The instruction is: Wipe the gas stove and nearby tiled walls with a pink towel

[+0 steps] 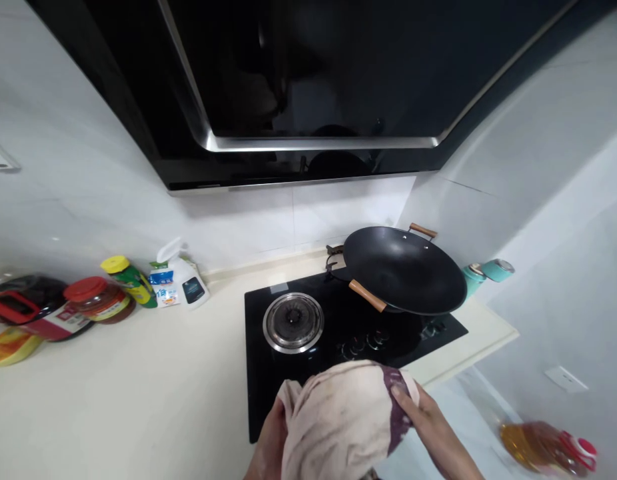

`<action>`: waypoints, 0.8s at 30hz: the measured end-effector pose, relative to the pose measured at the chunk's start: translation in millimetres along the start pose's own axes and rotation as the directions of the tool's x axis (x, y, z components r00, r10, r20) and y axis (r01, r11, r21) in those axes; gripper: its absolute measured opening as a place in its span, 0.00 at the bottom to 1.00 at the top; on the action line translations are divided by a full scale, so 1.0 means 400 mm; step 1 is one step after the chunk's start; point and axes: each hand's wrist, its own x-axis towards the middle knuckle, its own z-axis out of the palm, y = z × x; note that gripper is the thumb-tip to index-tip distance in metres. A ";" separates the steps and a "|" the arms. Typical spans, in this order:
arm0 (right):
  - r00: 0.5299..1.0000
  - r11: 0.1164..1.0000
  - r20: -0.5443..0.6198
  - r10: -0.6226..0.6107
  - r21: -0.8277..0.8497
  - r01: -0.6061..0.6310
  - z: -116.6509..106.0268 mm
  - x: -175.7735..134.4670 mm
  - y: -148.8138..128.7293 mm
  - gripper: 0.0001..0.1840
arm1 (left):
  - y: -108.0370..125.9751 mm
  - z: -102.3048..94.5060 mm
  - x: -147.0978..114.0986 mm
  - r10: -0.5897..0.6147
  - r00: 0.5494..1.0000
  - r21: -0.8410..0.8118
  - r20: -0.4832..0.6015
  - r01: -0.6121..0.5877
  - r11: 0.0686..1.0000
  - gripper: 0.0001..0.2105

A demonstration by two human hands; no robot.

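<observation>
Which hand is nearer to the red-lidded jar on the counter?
Left. The left hand holds one side of the cloth, right of the red-lidded jar; the right hand holds the opposite side, farther right.

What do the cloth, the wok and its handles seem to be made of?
Cloth: fabric, matte, judging by its soft folds; fibre unclear.
Wok: probably metal, black with low sheen; small bright rivets show.
Handles: likely wood, smooth-looking, from their brown colour.

The left hand (271, 437), partly hidden, grips toward half past six; the right hand (419, 408) clasps toward five, its thumb (402, 396) pointing to ten.
</observation>
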 end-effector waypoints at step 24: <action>0.994 0.896 0.106 -0.023 0.444 -0.026 0.029 0.036 -0.102 0.29 | 0.075 0.004 0.066 0.653 0.735 0.787 0.182 -0.508 0.352 0.20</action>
